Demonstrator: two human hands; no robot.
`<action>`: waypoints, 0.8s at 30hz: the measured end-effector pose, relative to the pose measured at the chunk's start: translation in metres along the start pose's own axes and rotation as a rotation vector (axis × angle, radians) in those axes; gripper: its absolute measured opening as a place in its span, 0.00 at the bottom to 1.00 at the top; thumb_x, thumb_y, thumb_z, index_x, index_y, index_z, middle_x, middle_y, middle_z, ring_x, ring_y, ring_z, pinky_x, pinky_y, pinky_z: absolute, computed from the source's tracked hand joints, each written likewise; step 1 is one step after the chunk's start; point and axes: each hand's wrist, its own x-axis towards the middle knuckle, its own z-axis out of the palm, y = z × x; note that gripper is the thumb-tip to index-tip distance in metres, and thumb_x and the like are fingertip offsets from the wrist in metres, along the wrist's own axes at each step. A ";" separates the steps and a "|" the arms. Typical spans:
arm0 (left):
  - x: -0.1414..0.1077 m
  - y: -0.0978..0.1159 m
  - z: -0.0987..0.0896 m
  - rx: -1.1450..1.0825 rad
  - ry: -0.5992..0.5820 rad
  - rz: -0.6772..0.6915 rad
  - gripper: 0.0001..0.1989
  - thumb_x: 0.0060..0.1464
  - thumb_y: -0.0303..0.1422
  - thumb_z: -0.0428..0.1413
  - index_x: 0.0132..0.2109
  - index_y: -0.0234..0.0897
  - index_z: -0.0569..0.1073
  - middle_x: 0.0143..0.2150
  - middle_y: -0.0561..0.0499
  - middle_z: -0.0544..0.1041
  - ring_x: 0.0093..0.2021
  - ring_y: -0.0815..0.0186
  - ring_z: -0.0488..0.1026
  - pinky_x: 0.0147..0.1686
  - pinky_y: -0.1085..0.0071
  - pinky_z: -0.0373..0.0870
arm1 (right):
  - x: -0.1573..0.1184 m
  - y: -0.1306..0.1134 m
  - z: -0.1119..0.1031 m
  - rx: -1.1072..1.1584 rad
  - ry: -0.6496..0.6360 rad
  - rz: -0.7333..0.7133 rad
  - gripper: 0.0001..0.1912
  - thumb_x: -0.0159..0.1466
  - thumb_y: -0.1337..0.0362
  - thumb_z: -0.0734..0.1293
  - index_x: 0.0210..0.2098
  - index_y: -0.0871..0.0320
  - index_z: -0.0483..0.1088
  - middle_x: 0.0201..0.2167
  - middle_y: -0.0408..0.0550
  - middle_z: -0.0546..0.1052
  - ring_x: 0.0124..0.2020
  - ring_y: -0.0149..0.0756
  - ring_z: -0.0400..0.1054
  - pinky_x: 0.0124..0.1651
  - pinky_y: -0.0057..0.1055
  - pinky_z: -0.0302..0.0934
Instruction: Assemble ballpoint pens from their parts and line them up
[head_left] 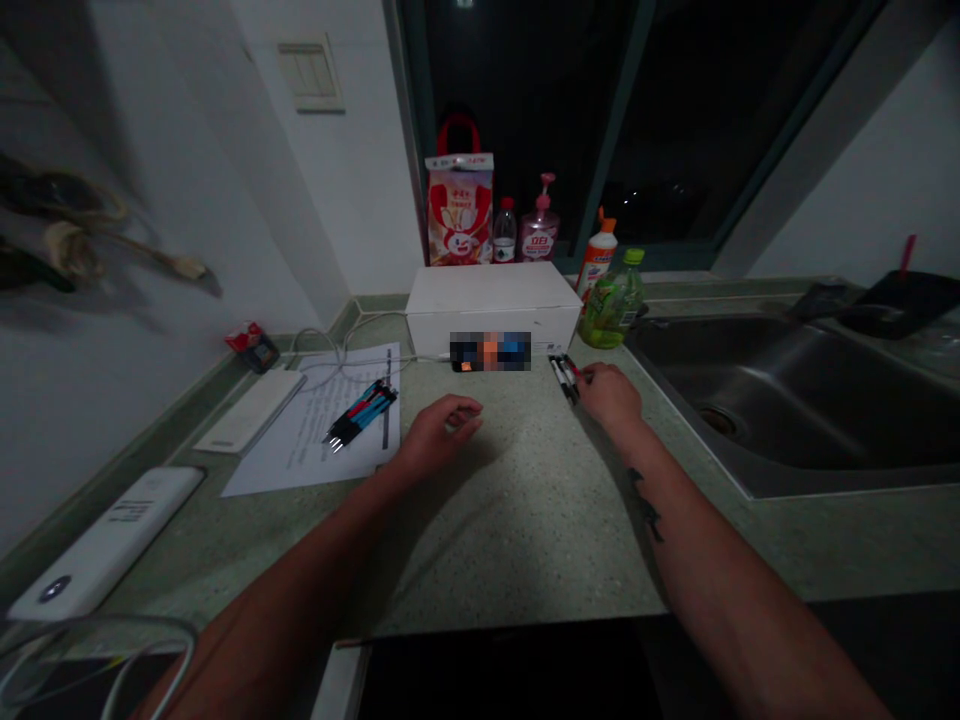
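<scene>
My right hand (609, 392) rests on the green speckled countertop (517, 540), its fingers closed on a small bunch of black pens with red parts (564, 378). My left hand (442, 430) lies loosely curled on the counter and holds nothing. Just left of it is a sheet of printed paper (300, 440). On that sheet lies a bundle of black and blue pens (361, 413), apart from my left hand.
A white box (491, 295) stands against the window, with a pixelated object (490, 351) before it. Bottles and a red-printed bag line the sill. A steel sink (787, 400) lies right. A white power bank (105, 545), a cable (337, 350) and a white pad (251, 410) lie left.
</scene>
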 end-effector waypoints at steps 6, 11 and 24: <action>0.003 -0.002 -0.005 0.024 0.023 -0.034 0.07 0.60 0.29 0.62 0.46 0.38 0.80 0.45 0.47 0.85 0.40 0.64 0.80 0.46 0.64 0.79 | -0.001 0.001 -0.001 0.007 -0.030 0.002 0.19 0.74 0.67 0.61 0.56 0.62 0.80 0.55 0.64 0.81 0.52 0.50 0.78 0.48 0.37 0.66; 0.004 -0.005 -0.006 0.061 0.025 -0.012 0.07 0.61 0.30 0.62 0.47 0.39 0.80 0.45 0.47 0.85 0.41 0.63 0.81 0.46 0.64 0.79 | 0.000 -0.003 0.001 0.029 -0.035 -0.040 0.19 0.75 0.61 0.62 0.56 0.61 0.80 0.54 0.63 0.81 0.53 0.50 0.77 0.49 0.37 0.66; 0.015 -0.002 -0.074 0.808 0.259 -0.381 0.16 0.64 0.34 0.55 0.54 0.35 0.81 0.52 0.38 0.84 0.54 0.48 0.80 0.54 0.56 0.76 | -0.005 -0.014 0.002 -0.019 -0.042 -0.077 0.18 0.72 0.57 0.66 0.55 0.62 0.77 0.53 0.61 0.78 0.52 0.50 0.75 0.48 0.36 0.66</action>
